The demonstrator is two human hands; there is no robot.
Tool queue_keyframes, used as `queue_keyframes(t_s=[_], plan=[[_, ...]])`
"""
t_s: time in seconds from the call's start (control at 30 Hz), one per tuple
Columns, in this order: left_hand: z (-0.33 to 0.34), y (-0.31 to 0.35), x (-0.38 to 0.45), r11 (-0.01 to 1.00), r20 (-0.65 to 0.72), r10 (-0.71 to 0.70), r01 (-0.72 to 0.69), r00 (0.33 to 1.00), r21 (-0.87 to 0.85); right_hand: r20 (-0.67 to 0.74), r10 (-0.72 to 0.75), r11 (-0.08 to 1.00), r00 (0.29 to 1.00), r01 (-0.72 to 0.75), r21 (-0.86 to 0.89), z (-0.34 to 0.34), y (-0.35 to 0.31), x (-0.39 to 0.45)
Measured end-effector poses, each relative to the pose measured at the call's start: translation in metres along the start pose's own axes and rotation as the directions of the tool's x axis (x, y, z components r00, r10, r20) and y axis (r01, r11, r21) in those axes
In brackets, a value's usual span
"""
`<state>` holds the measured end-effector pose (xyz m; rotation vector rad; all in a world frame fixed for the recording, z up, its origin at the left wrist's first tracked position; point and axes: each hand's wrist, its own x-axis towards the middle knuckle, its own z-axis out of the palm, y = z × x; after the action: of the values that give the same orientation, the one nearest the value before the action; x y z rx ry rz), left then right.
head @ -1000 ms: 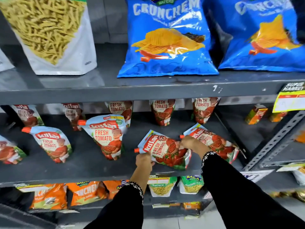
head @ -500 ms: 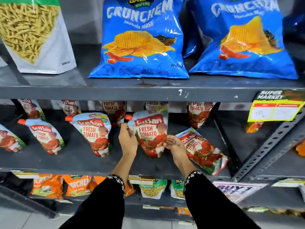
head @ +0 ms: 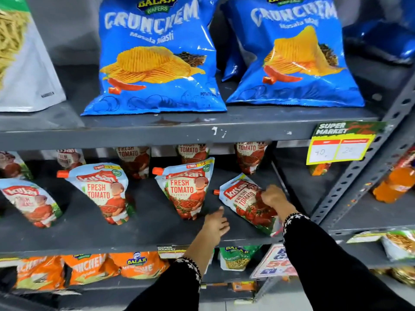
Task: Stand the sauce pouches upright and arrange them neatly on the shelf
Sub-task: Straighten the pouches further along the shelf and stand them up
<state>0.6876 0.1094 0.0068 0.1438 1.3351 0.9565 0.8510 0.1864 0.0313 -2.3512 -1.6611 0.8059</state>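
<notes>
Several Kissan tomato sauce pouches with orange caps stand on the grey middle shelf (head: 143,234). In the front row, one upright pouch (head: 187,189) stands at centre, another (head: 103,191) left of it, a third (head: 29,200) at far left. A tilted pouch (head: 244,203) lies at the right of the front row, and my right hand (head: 272,196) grips its middle. My left hand (head: 215,224) hovers with fingers apart just below the centre pouch, holding nothing. More pouches stand in the back row (head: 249,156).
Blue Crunchem chip bags (head: 157,57) sit on the shelf above. A yellow price tag (head: 339,149) hangs at the right. A slotted steel upright (head: 359,176) borders the shelf's right end. Orange snack bags (head: 89,268) fill the shelf below.
My left hand has let go of the centre pouch, which now stands upright alone. My right hand has moved right onto the tilted pouch and closed on it.
</notes>
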Motion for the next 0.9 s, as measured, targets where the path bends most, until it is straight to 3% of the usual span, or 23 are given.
queue_keyframes(t_s=[0.13, 0.23, 0.3, 0.37, 0.47, 0.53, 0.6, 0.67, 0.77, 0.83, 0.9], plan=[[0.032, -0.004, 0.004, 0.999, 0.114, 0.012, -0.018, 0.993, 0.049, 0.044, 0.002, 0.994, 0.999, -0.006, 0.105, -0.004, 0.003, -0.002], [0.04, -0.002, 0.009, 0.994, 0.061, 0.067, -0.071, 0.996, 0.077, 0.038, 0.079, 0.931, 0.996, -0.087, 0.354, -0.005, 0.008, -0.006], [0.045, 0.0, 0.011, 0.969, 0.004, 0.173, -0.171, 0.985, 0.177, -0.027, 0.126, 0.833, 0.992, -0.091, 0.546, -0.003, 0.014, -0.009], [0.05, 0.004, 0.014, 0.868, -0.036, 0.387, -0.35, 0.922, 0.352, -0.088, 0.182, 0.646, 0.979, -0.052, 0.761, -0.002, 0.022, -0.018], [0.056, 0.015, 0.002, 0.631, 0.059, 0.677, -0.62, 0.733, 0.466, -0.104, 0.144, 0.339, 0.984, 0.05, 0.939, -0.002, 0.027, -0.031], [0.054, 0.022, 0.003, 0.519, 0.147, 0.762, -0.73, 0.631, 0.445, -0.147, 0.162, 0.181, 0.976, 0.117, 0.976, 0.0, 0.023, -0.035], [0.048, 0.022, 0.007, 0.472, 0.189, 0.779, -0.757, 0.598, 0.452, -0.152, 0.196, 0.101, 0.969, 0.134, 0.986, 0.004, 0.02, -0.036], [0.043, 0.014, 0.015, 0.532, 0.216, 0.707, -0.707, 0.674, 0.466, -0.137, 0.22, 0.116, 0.966, 0.114, 0.987, 0.01, 0.022, -0.035], [0.043, 0.0, 0.021, 0.824, 0.25, 0.371, -0.441, 0.894, 0.354, -0.092, 0.186, 0.197, 0.978, 0.054, 0.979, 0.018, 0.033, -0.03], [0.046, -0.002, 0.021, 0.922, 0.272, 0.201, -0.275, 0.941, 0.271, -0.05, 0.087, 0.307, 0.995, 0.021, 0.952, 0.025, 0.039, -0.027], [0.048, -0.002, 0.022, 0.936, 0.296, 0.162, -0.242, 0.941, 0.257, -0.025, 0.007, 0.415, 1.0, 0.02, 0.91, 0.029, 0.042, -0.025]])
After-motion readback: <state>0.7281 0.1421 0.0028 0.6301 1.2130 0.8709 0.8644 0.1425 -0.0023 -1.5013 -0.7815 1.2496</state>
